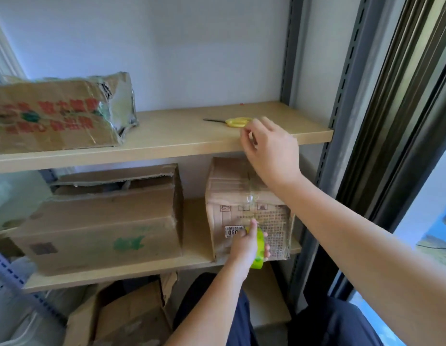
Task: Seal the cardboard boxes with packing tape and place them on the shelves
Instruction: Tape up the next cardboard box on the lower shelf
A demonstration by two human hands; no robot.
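Lying flat with blades pointing left, yellow-handled scissors. Standing at the right, a grey slotted upright, with a dark window frame running alongside. Rising behind, a pale wall.

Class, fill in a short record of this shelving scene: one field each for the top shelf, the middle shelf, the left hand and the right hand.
top shelf: crumpled taped box at left; yellow-handled scissors at right
middle shelf: large box at left, top flaps not flat; small box at right with clear tape over its front
left hand: left hand grips a green tape roll against the small box's front
right hand: right hand at the top shelf's front edge, fingers curled beside the scissors' handles
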